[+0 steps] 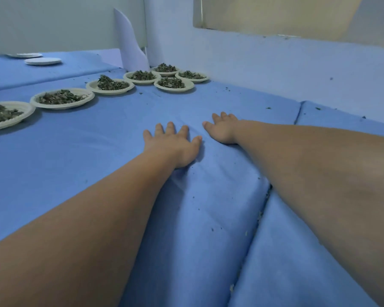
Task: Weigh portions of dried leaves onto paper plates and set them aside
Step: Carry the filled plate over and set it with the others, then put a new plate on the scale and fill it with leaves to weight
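Note:
My left hand (173,145) lies flat, fingers spread, on the blue cloth (98,162) in the middle of the head view. My right hand (222,128) rests flat on the cloth just to its right; the thumbs are close but apart. Neither hand holds anything. Several paper plates with piles of dried leaves stand in a curved line from the left edge to the far corner: one plate (2,116) at the left edge, another plate (62,98) beside it, a third plate (110,86) farther on, and a cluster of plates (174,84) near the wall.
Two empty white plates (42,61) lie at the far left on a second blue surface. A curled white paper sheet (131,45) leans in the corner. A pale wall (275,63) borders the right. Leaf crumbs dot the cloth; a seam (265,196) runs under my right forearm.

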Tool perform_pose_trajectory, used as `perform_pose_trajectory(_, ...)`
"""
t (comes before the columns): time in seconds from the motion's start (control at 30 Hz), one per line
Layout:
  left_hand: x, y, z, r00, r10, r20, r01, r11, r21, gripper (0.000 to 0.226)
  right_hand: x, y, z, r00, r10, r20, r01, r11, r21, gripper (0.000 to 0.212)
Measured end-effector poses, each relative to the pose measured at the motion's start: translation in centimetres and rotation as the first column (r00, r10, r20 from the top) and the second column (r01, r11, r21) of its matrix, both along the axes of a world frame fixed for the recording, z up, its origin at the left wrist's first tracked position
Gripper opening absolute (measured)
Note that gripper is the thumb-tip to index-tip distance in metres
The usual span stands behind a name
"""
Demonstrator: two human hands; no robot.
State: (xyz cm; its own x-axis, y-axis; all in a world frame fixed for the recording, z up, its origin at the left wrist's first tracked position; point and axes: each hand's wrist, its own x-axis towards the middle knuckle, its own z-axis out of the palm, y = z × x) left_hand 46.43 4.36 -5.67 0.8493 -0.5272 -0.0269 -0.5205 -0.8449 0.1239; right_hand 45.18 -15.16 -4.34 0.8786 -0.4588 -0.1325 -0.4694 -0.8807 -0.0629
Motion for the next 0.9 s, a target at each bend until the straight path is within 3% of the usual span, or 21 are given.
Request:
perform_pose_trajectory(0.17, -7.4, -0.1, -0.1, 0.998, -0.06, 0.013, 0.06, 0.998, 0.002, 0.078, -6.2, 1.0, -0.1, 1.0, -0.005, -0.021, 0.005, 1.0, 0.021, 0.085)
perform_pose_trajectory(0.4, -17.0, -0.5, -0.4, 0.991, -0.137, 0.008, 0.137, 0.991, -0.011, 0.079, -14.9, 2.6, 0.0, 0.996, 0.043, -0.082, -0.041, 0.999, 0.024, 0.077)
perform_pose_trajectory(0.53, -20.6, -0.6, 0.1, 0.973, -0.219, -0.066, 0.214, 0.974, -0.073, 0.067, -20.6, 3.8, 1.5, 0.994, 0.045, -0.098, -0.045, 0.999, 0.001, 0.071)
perform_pose_trajectory(0.63, -23.7, -0.5, 0.5, 0.957, -0.274, -0.095, 0.259, 0.955, -0.145, 0.063, -24.4, 4.9, 2.0, 0.99, 0.138, -0.036, -0.138, 0.99, -0.01, 0.057)
perform_pose_trajectory(0.73, -26.8, -0.3, 1.0, 0.962, -0.258, -0.088, 0.235, 0.949, -0.212, 0.048, -27.9, 5.4, 2.0, 0.981, 0.192, 0.006, -0.192, 0.981, 0.02, 0.056)
perform_pose_trajectory(0.9, -30.8, -1.7, 1.4, 0.954, -0.298, -0.008, 0.297, 0.952, -0.079, 0.049, -34.0, 4.1, 2.7, 0.977, 0.214, -0.001, -0.213, 0.976, 0.053, 0.053)
